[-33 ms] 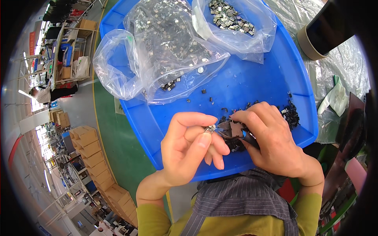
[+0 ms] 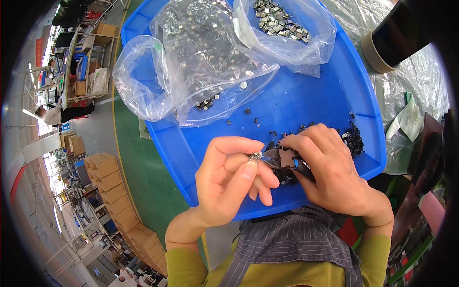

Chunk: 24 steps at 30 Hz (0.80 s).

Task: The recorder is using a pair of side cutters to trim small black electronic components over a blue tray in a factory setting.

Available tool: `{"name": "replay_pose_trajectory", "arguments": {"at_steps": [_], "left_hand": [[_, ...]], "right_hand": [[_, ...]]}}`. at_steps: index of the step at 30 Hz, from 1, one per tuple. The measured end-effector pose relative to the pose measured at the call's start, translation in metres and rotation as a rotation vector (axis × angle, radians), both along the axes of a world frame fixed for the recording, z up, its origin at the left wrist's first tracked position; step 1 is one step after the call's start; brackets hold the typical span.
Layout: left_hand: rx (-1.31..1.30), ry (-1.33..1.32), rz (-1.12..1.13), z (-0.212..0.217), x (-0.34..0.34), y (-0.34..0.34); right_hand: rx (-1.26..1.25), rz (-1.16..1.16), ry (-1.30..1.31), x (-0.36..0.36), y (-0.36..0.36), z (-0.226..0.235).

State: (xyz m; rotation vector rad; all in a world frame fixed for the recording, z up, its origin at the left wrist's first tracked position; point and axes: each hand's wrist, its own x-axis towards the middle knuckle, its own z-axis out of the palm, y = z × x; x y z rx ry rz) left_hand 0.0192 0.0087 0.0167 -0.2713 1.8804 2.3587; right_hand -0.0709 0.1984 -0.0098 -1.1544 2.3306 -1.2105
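Note:
Between thumb and fingertips, my left hand (image 2: 227,184) pinches a small silvery metal part (image 2: 255,157). My right hand (image 2: 330,167) is closed round the dark handles of a pair of cutting pliers (image 2: 282,159). The pliers' jaw tips meet the metal part or lie right beside it; I cannot tell whether they bite it. Both hands are over the near side of a blue tray (image 2: 210,158). Below the pliers lies a heap of small black pieces (image 2: 289,177), partly hidden by my right hand.
Clear plastic bags hold many small metal-and-black parts: a large one (image 2: 205,62) at the tray's far left, another (image 2: 287,28) at the far right. More black bits (image 2: 353,138) lie along the right wall. Beyond the tray stand a dark-screened device (image 2: 399,36) and a whitish cloth (image 2: 406,119).
The pliers' jaws have shifted very slightly in my right hand. Both hands otherwise keep their places.

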Motion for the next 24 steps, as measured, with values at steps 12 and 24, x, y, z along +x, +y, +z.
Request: {"name": "replay_pose_trajectory", "arguments": {"at_steps": [12,24], "left_hand": [[-0.114,0.062,-0.018,-0.0017,0.0022,0.0027],[-0.083,0.080,-0.005,-0.0025,0.0032,0.0041]], "right_hand": [[0.031,-0.052,0.133,0.0025,-0.0010,-0.0035],[0.077,-0.055,0.180,0.0054,0.0001,-0.0042]]}}
